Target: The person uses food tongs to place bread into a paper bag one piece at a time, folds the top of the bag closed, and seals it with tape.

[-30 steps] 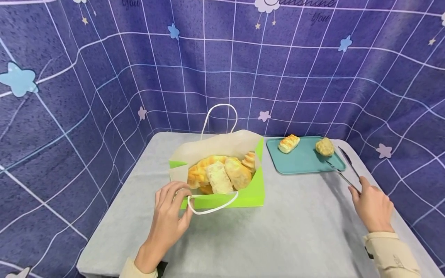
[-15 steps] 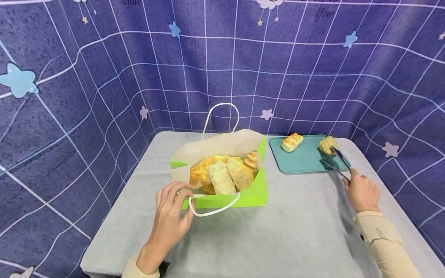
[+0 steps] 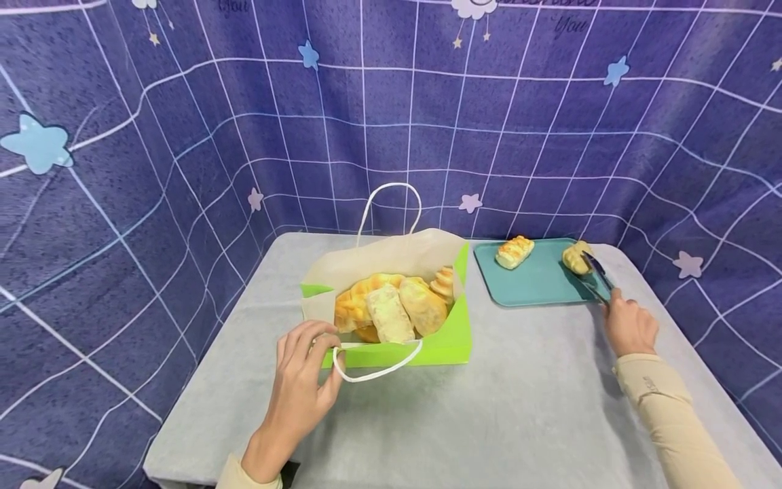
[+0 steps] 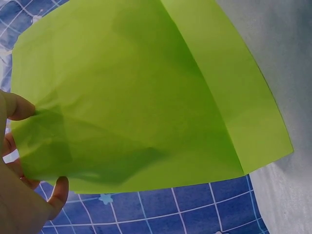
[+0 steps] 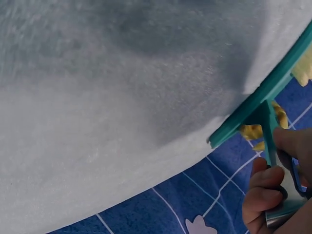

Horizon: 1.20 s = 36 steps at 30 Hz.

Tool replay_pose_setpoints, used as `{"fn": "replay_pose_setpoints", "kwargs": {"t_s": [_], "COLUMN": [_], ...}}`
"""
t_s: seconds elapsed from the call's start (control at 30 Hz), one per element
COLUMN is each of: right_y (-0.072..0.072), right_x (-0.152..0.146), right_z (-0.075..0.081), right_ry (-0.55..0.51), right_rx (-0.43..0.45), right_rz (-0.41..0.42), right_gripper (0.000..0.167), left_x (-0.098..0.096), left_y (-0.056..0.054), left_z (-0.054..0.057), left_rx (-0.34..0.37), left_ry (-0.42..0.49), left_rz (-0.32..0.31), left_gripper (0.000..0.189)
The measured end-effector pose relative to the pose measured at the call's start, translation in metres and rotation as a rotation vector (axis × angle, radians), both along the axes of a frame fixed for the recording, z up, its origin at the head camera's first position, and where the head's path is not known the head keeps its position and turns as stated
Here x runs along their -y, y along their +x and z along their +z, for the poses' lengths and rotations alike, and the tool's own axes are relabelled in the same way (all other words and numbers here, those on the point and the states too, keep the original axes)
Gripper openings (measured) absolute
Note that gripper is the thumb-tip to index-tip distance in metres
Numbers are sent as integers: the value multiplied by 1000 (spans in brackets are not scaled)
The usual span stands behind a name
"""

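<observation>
My left hand [image 3: 299, 380] grips the near left rim of a green paper bag [image 3: 421, 354], which lies on its side with its mouth up and shows several bread pieces [image 3: 391, 314] inside. In the left wrist view, my thumb and fingers hold the edge of the green paper [image 4: 122, 97]. My right hand [image 3: 632, 327] holds metal tongs [image 3: 601, 273] with dark tips. Those tips are at a round bread roll [image 3: 575, 258] on the right of a teal tray [image 3: 525, 288]. One tip meets the roll's right side; the other is low in front, its contact unclear.
A topped bread piece [image 3: 515, 252] lies at the tray's back left. The bag's white near handle [image 3: 381, 372] hangs over its front, and the far handle [image 3: 391, 185] stands up. A patterned blue curtain [image 3: 519, 149] encloses the grey table [image 3: 482, 407] behind and at both sides.
My right hand has moved left and forward, bringing the tongs from the tray's right edge to around the round roll. My left hand has stayed at the bag's rim.
</observation>
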State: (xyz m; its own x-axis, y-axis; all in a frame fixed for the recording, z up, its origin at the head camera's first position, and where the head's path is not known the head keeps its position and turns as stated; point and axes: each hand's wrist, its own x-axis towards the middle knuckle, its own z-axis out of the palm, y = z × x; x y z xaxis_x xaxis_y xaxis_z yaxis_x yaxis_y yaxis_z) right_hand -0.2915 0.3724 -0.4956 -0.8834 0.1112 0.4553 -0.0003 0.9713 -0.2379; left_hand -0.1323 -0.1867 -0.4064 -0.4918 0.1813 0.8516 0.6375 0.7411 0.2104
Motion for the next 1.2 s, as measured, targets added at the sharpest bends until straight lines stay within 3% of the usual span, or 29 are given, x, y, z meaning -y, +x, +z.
{"fn": "replay_pose_setpoints", "kwargs": {"t_s": [0.37, 0.67, 0.9, 1.07, 1.2], "right_y": [-3, 21, 29, 40, 54], "right_x": [0, 1, 4, 14, 26], "right_z": [4, -7, -4, 10, 25], "right_ry": [0, -4, -35, -61, -82], "right_rx": [20, 24, -67, -120, -221], "right_rz": [7, 28, 33, 51, 88], "right_gripper": [26, 22, 21, 26, 32], "left_x": [0, 1, 1, 1, 1], "left_y": [-2, 4, 4, 4, 4], "left_z": [3, 2, 2, 1, 2], "left_rx": [-20, -8, 8, 5, 6], "left_ry": [2, -7, -3, 2, 2], "left_rz": [-6, 12, 13, 9, 10], "left_gripper": [14, 12, 12, 12, 12]}}
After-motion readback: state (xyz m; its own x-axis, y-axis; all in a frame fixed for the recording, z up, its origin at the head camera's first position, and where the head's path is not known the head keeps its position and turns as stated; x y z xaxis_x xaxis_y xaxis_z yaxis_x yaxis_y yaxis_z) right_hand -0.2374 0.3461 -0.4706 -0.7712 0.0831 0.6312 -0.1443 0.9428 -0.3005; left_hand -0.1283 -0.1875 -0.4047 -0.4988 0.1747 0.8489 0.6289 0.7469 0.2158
